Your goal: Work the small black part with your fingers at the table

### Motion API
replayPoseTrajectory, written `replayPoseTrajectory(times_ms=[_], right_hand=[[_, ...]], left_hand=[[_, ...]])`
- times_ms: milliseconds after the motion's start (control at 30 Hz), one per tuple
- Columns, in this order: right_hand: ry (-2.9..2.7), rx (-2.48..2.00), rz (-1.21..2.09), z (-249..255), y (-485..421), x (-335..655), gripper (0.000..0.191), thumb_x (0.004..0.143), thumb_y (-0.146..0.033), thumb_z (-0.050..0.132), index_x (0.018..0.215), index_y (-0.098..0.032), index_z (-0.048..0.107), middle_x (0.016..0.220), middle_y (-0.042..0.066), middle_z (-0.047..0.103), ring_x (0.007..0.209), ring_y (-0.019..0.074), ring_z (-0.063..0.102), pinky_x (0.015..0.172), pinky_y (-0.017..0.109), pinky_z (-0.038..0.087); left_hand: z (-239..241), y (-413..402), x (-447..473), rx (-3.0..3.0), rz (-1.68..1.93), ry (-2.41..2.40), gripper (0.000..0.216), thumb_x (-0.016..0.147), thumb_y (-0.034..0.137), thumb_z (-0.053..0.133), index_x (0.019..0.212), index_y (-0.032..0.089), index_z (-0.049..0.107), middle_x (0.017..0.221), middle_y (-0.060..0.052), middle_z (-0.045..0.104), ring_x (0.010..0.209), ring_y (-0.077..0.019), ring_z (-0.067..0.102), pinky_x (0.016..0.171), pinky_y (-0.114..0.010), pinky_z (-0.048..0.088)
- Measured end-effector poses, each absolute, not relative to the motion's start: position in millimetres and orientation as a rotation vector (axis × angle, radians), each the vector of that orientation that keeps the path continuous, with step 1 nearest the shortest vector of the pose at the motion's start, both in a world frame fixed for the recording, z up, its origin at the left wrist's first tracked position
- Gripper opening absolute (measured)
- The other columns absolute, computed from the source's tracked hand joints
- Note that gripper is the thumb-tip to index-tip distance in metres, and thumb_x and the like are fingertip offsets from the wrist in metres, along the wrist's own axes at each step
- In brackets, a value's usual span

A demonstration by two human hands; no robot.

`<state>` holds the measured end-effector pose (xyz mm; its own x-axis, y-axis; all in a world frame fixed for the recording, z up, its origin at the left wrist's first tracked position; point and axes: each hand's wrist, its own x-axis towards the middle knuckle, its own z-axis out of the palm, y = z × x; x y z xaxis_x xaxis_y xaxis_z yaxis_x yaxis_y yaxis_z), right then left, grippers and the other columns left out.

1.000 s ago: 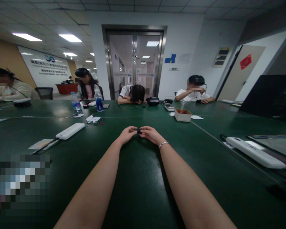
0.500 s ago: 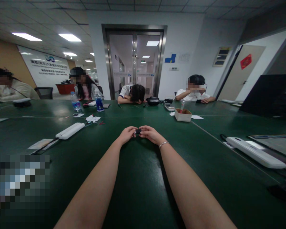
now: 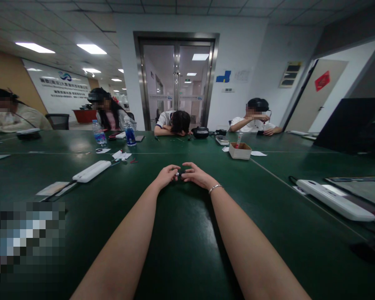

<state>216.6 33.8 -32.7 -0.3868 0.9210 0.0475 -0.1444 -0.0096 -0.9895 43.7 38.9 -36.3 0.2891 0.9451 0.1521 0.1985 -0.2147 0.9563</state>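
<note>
Over the middle of the green table [image 3: 181, 233], my left hand [image 3: 167, 176] pinches a small black object [image 3: 181, 172] with a silvery part near the fingertips. The object is too small to tell its kind. Facing it from the other side, my right hand [image 3: 198, 175] has its thumb and index finger spread apart, close around the object's right end. Whether a right fingertip still touches it, I cannot make out. A silver bracelet [image 3: 215, 188] circles my right wrist.
White power-bank-like devices lie left [image 3: 92, 171] and right [image 3: 334, 199]. A small open box [image 3: 240, 151] and two bottles [image 3: 130, 134] stand farther off, with paper scraps [image 3: 121, 155] nearby. Several people sit across the table, one head-down [image 3: 179, 121]. A dark screen [image 3: 353, 127] stands at right.
My right thumb and index finger have parted from their grip on the small black object, the index finger lifting. My left hand has stayed nearly still.
</note>
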Motion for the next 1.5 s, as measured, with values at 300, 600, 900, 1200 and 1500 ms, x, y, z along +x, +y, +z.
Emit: replayPoseTrajectory(times_ms=[300,600,900,1200,1500], right_hand=[[-1.36,-0.83,1.541,-33.9,34.8,217.9,0.042,0.067,-0.005,0.07,0.101,-0.019,0.049,0.082,-0.001,0.06,0.065,0.0089,0.063,0.06,0.018,0.054],[-1.386,-0.891,1.53,-36.3,38.6,214.7,0.034,0.077,-0.005,0.06,0.104,-0.016,0.044,0.068,-0.002,0.059,0.053,0.0099,0.061,0.048,0.017,0.051],[-1.428,-0.941,1.51,-35.3,37.2,215.3,0.02,0.08,-0.009,0.057,0.096,-0.015,0.047,0.064,-0.002,0.057,0.045,0.0077,0.058,0.042,0.015,0.048],[-1.43,-1.021,1.484,-34.7,37.7,215.2,0.011,0.084,-0.013,0.055,0.093,-0.012,0.049,0.06,0.001,0.058,0.044,0.0086,0.057,0.039,0.015,0.047],[-1.415,-1.086,1.454,-33.3,37.6,211.7,0.011,0.088,-0.021,0.051,0.091,-0.01,0.049,0.055,0.003,0.06,0.041,0.0095,0.056,0.036,0.015,0.044]], left_hand=[[-35.5,38.7,44.7,1.644,1.015,1.05,0.028,0.079,0.024,0.046,0.101,0.011,0.056,0.053,0.002,0.052,0.046,-0.0077,0.045,0.048,-0.02,0.032],[-36.2,38.2,44.8,1.624,1.024,1.045,0.027,0.079,0.022,0.045,0.1,0.01,0.057,0.052,0.003,0.051,0.045,-0.0069,0.043,0.047,-0.019,0.03],[-37.7,40.7,43.5,1.639,1.018,1.052,0.026,0.08,0.02,0.044,0.1,0.01,0.057,0.053,0.003,0.051,0.045,-0.0068,0.044,0.047,-0.019,0.031],[-34.7,36.5,44.4,1.647,1.02,1.056,0.026,0.079,0.019,0.045,0.1,0.01,0.057,0.052,0.003,0.051,0.045,-0.0071,0.044,0.048,-0.019,0.032],[-37.7,40.8,44.1,1.647,1.012,1.063,0.026,0.079,0.021,0.045,0.1,0.011,0.057,0.051,0.003,0.051,0.045,-0.0075,0.044,0.047,-0.019,0.031]])
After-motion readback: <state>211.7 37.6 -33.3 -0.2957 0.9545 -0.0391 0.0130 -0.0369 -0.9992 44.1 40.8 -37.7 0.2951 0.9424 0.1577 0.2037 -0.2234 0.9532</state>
